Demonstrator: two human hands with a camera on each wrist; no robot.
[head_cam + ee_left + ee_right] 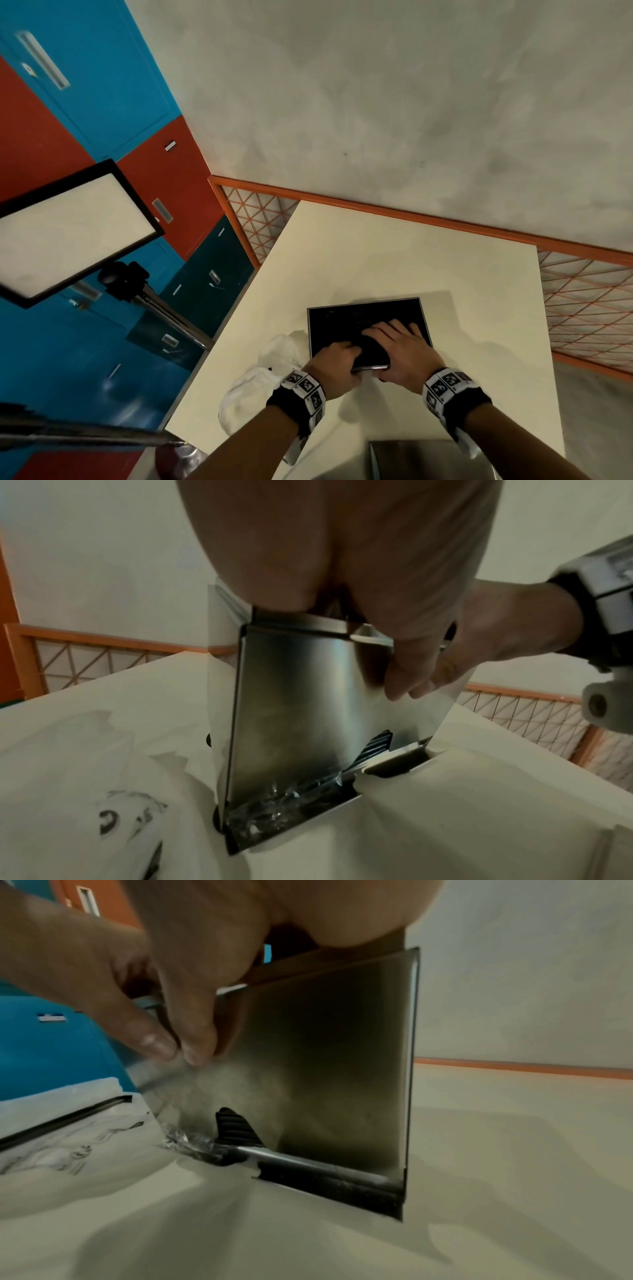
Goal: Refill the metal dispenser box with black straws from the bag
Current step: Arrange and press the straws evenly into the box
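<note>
The metal dispenser box (368,308) stands on the cream table (445,274) with its top open and black straws (349,318) filling it. My left hand (337,356) hooks over the near rim at the left, fingers curled inside. My right hand (399,342) lies over the rim beside it, fingers spread on the straws. In the wrist views both thumbs press the box's shiny front wall (291,710) (325,1056). Ribbed black straws (377,745) (236,1129) show in the slot above the bottom tray. The white bag (274,359) lies crumpled left of the box.
A flat metal plate (428,459) lies at the table's near edge. An orange mesh railing (582,301) runs behind and right of the table. A light panel on a stand (68,229) is at the left, before blue and red lockers (102,85).
</note>
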